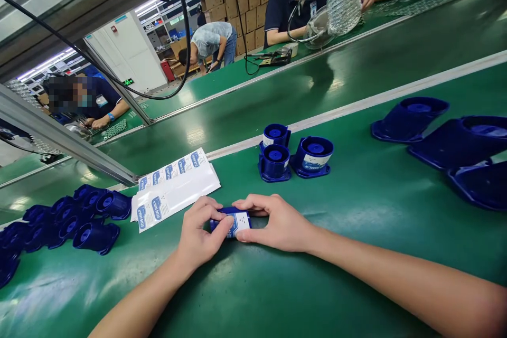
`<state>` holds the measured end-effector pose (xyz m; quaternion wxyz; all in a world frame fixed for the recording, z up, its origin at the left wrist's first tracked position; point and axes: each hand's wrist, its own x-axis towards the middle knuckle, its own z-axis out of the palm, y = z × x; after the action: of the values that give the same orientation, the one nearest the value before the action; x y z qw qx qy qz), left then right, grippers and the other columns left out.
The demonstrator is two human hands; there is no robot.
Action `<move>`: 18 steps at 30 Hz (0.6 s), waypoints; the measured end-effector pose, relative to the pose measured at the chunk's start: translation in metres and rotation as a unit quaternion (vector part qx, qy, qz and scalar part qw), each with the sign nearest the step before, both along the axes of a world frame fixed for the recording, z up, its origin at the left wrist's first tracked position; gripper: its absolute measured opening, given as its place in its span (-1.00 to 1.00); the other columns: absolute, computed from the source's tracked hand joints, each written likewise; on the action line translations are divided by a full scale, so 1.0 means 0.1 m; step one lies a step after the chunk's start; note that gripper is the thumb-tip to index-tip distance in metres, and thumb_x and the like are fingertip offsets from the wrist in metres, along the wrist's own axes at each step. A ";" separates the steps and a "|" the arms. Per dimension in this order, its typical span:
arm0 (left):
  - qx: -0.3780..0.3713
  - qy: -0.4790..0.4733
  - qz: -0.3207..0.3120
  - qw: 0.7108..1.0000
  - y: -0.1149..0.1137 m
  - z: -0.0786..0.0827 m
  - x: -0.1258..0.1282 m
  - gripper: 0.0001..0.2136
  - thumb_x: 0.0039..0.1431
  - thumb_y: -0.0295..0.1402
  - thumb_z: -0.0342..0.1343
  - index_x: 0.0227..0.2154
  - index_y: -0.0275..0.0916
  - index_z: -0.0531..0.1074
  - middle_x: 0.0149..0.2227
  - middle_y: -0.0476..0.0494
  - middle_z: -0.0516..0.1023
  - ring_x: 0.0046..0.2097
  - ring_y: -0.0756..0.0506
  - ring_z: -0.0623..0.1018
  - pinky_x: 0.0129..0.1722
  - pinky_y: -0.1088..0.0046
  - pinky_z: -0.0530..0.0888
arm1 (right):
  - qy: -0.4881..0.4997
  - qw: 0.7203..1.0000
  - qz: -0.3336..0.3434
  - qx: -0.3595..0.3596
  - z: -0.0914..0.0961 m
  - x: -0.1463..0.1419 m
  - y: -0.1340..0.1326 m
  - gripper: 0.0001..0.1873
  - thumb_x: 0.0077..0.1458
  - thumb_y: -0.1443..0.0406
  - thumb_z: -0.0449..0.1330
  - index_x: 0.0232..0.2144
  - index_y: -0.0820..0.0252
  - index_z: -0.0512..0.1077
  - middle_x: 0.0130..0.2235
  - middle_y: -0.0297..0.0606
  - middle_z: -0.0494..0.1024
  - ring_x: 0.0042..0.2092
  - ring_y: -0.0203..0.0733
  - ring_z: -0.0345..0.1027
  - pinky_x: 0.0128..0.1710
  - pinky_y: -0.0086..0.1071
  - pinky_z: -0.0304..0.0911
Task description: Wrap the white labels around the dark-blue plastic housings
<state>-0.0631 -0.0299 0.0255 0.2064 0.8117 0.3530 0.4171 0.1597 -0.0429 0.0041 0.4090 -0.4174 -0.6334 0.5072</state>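
Observation:
A dark blue plastic housing (229,211) is between my two hands, low over the green work surface. A white and blue sticker label (241,220) lies on its near side. My left hand (198,229) grips the left end, its thumb pressed on the label and its fingers over the top. From the right, my right hand (279,223) closes round the other end, thumb below and fingers above. Just beyond my left hand lie white sheets of sticker labels (186,190), some spots bare. Three labelled blue housings (315,158) stand upright beyond my right hand.
Several blue housings (93,236) crowd the left of the green surface (253,296). More, some labelled, stand at the far right (412,119). A metal post (75,132) slants at left, and a black cable (184,26) hangs overhead. Co-workers sit across the line.

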 end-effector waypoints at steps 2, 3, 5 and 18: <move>-0.010 -0.001 0.006 1.000 0.01 -0.01 -0.03 -0.91 0.28 -0.34 0.30 -0.31 -0.20 0.52 -0.26 -0.15 0.57 -0.20 -0.14 0.58 -0.19 0.29 0.53 | 0.007 1.000 0.003 0.003 -0.01 -0.01 0.01 -0.59 -0.09 0.17 0.53 -0.16 0.09 0.61 0.01 -0.20 0.72 0.02 0.08 0.64 0.14 -0.05 0.53; -0.020 0.004 -0.003 1.000 0.02 -0.01 -0.05 -0.90 0.27 -0.32 0.32 -0.23 -0.19 0.53 -0.23 -0.15 0.57 -0.18 -0.15 0.58 -0.17 0.28 0.53 | 0.011 1.000 0.005 0.007 -0.01 -0.01 0.02 -0.59 -0.08 0.17 0.52 -0.15 0.10 0.60 -0.01 -0.21 0.72 0.01 0.06 0.64 0.14 -0.06 0.53; -0.056 0.029 -0.044 0.997 0.02 -0.03 -0.11 -0.67 0.21 -0.27 0.37 -0.01 -0.17 0.48 -0.10 -0.21 0.56 -0.07 -0.20 0.58 -0.07 0.22 0.54 | 0.012 1.000 0.009 0.011 -0.03 0.00 0.04 -0.56 -0.07 0.17 0.51 -0.11 0.10 0.58 0.00 -0.22 0.70 0.03 0.05 0.62 0.14 -0.08 0.52; -0.082 0.038 -0.063 0.994 -0.03 -0.14 -0.09 -0.54 0.16 -0.33 0.36 0.05 -0.16 0.32 -0.01 -0.23 0.46 0.01 -0.24 0.50 0.03 0.15 0.48 | -0.130 0.986 0.008 0.104 -0.04 0.01 0.08 -0.41 -0.09 0.24 0.47 0.06 0.03 0.56 0.03 -0.26 0.71 0.05 0.10 0.60 0.05 -0.14 0.45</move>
<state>-0.0723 -0.0333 0.0111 0.2842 0.8280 0.3418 0.3417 0.1603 -0.0350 0.0005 0.3607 -0.4294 -0.7339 0.3832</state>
